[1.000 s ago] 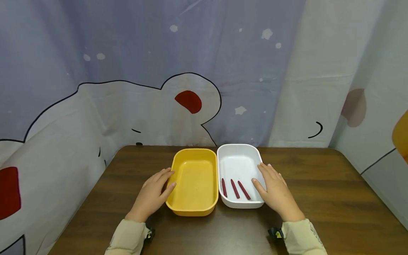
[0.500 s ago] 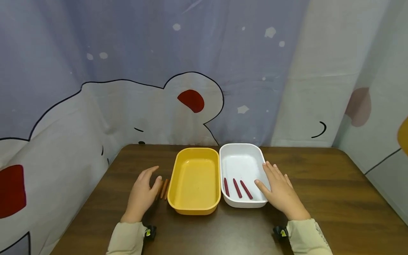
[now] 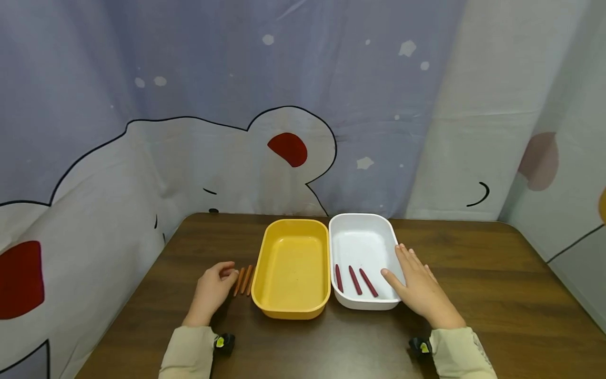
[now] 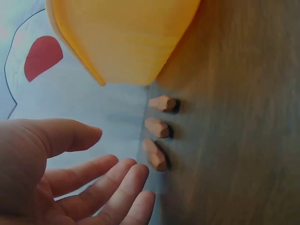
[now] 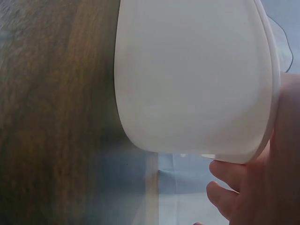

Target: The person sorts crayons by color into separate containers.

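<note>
Three short orange-brown sticks (image 3: 243, 280), crayon-like with faceted ends, lie side by side on the table just left of a yellow tray (image 3: 291, 315). My left hand (image 3: 211, 292) is beside the leftmost stick, its fingertips close to it. The left wrist view shows the thumb and bent fingers apart with nothing between them. A white tray (image 3: 365, 304) stands against the yellow one and holds three dark red sticks (image 3: 355, 280) near its front. My right hand (image 3: 423, 289) rests at the white tray's right rim, its fingers extended along the outside and the thumb over the inside.
The brown wooden table (image 3: 473, 295) reaches back to a patterned curtain (image 3: 369, 105), which also hangs at both sides. The yellow tray's wall rises between the orange-brown sticks and the white tray.
My left hand has left the yellow tray's rim and moved left and down to the orange-brown sticks, its fingers bending more. The right hand stays at the white tray. The view has shifted slightly.
</note>
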`<state>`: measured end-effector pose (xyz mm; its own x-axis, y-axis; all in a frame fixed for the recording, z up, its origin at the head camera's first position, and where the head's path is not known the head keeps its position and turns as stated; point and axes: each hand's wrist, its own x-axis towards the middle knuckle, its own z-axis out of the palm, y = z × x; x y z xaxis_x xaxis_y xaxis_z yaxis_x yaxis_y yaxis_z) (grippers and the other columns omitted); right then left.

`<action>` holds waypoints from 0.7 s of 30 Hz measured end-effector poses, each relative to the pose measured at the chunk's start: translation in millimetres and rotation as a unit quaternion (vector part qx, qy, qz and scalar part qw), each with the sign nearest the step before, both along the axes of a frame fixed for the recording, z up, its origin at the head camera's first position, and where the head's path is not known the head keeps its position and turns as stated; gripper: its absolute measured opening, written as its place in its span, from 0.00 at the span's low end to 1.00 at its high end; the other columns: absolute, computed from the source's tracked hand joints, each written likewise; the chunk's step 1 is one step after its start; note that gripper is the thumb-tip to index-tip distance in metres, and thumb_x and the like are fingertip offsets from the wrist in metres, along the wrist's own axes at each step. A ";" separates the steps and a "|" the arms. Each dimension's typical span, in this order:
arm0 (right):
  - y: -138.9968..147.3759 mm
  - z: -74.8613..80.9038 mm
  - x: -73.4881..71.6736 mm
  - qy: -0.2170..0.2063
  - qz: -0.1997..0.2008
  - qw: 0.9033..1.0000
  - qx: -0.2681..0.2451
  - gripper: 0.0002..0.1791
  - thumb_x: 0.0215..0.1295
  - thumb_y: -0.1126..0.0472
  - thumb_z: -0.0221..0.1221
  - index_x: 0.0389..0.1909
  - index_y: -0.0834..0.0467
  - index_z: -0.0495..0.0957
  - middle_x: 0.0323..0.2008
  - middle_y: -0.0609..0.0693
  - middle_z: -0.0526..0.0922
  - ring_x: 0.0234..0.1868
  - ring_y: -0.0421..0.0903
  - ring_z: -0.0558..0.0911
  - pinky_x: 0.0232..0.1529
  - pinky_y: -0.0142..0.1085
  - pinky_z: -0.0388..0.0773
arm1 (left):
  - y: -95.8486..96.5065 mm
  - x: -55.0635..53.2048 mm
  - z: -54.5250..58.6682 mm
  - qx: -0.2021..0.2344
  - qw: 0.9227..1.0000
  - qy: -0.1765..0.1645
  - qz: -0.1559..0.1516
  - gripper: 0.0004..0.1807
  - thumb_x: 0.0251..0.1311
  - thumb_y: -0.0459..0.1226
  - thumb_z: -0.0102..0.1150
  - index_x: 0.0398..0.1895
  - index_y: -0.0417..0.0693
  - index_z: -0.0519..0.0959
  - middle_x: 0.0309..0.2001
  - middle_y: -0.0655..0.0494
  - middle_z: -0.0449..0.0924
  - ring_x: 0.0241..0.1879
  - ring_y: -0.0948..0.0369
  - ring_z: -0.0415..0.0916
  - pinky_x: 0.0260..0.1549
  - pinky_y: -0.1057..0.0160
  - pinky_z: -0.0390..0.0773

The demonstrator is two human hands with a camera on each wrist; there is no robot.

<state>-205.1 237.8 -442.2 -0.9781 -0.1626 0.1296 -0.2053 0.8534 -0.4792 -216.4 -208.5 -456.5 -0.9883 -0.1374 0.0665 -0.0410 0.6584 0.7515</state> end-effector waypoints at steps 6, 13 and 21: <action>0.7 -0.5 0.1 -0.005 0.002 1.000 -0.010 0.48 0.76 0.35 0.48 0.79 0.68 0.48 0.78 0.68 0.50 0.78 0.68 0.49 0.71 0.70 0.46 | -2.2 -1.9 -5.5 -0.002 1.000 -0.026 -0.008 0.21 0.69 0.35 0.57 0.60 0.28 0.77 0.48 0.38 0.84 0.47 0.45 0.82 0.49 0.46 0.81; 2.2 -1.2 1.1 -0.004 0.012 1.000 -0.015 0.48 0.77 0.36 0.48 0.79 0.68 0.48 0.79 0.67 0.49 0.78 0.68 0.49 0.70 0.71 0.46 | -2.1 -2.4 -9.8 -0.020 0.999 -0.023 -0.022 0.19 0.66 0.31 0.61 0.56 0.26 0.79 0.42 0.42 0.85 0.43 0.48 0.84 0.44 0.50 0.83; 3.7 -0.8 0.5 -0.002 0.016 1.000 -0.013 0.48 0.76 0.37 0.49 0.79 0.67 0.48 0.79 0.66 0.49 0.78 0.68 0.49 0.70 0.71 0.46 | 1.0 -2.9 -7.6 -0.050 0.998 -0.022 -0.018 0.14 0.64 0.30 0.62 0.49 0.29 0.83 0.37 0.47 0.85 0.39 0.52 0.82 0.40 0.51 0.83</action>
<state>-204.6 241.4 -443.0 -0.9728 -0.1909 0.1311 -0.2312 0.8333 -0.5022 -219.3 -207.6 -464.1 -0.9947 -0.0963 0.0347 -0.0471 0.7317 0.6800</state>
